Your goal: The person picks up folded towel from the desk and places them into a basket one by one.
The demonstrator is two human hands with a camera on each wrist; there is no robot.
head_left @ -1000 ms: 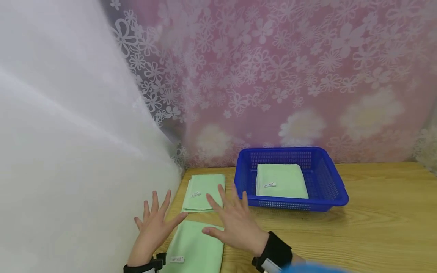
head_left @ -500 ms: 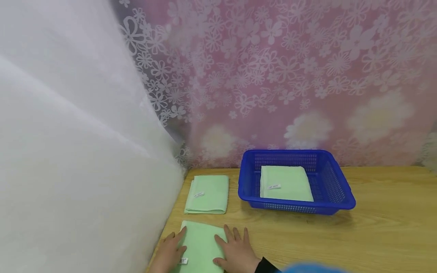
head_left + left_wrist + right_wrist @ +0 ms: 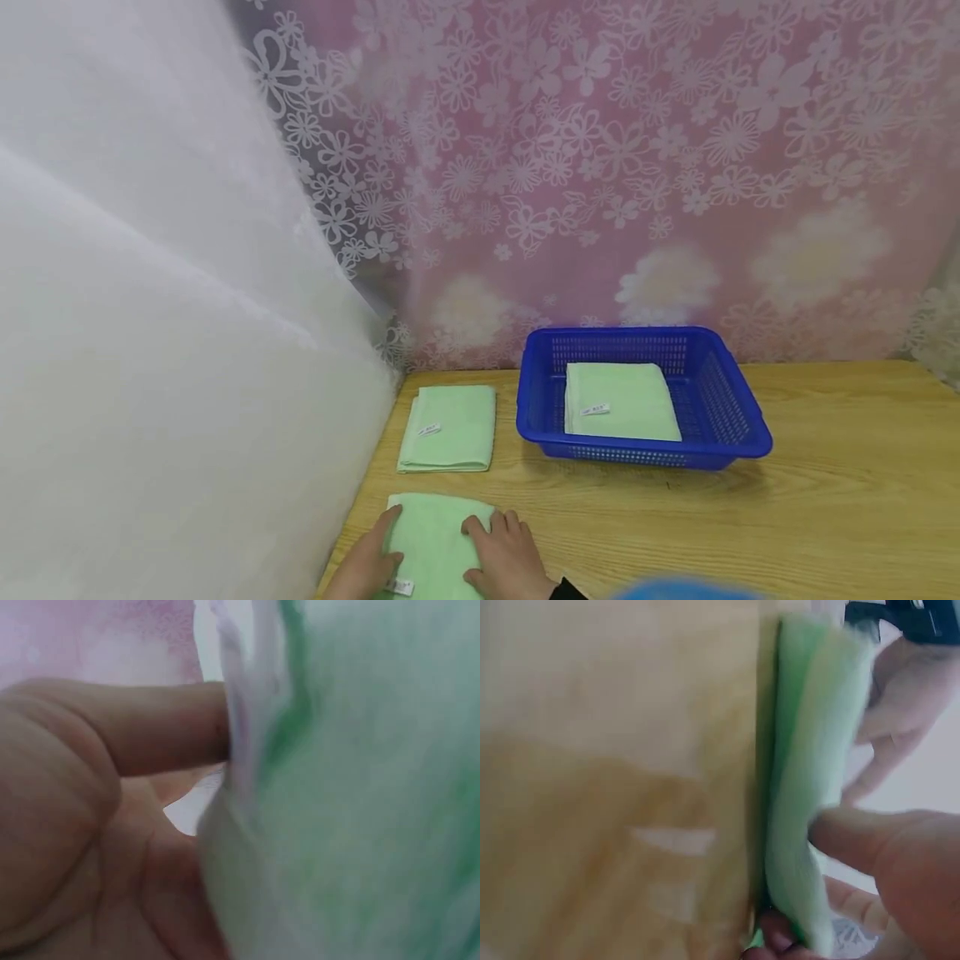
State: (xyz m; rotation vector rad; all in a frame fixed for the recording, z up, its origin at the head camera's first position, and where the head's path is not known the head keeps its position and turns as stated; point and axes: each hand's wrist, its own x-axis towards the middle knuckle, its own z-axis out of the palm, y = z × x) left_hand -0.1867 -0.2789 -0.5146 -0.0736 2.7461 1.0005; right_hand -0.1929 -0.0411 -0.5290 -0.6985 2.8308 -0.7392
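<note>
A folded light green towel with a small white label lies at the bottom of the head view, between both hands. My left hand grips its left edge, with the thumb near the label. In the left wrist view, the thumb meets the towel's edge and the fingers are partly hidden behind it. My right hand grips the right edge. The right wrist view shows the thumb on top of the towel and fingertips curled at its lower edge.
Another folded green towel lies farther back on the wooden table. To its right stands a blue plastic basket holding a folded green towel. A white curtain hangs on the left, a pink floral one behind.
Both hands have come down from above the near towel, first resting flat on it, then taking its side edges. Its far edge now curves slightly. The other towels and basket stay put.
</note>
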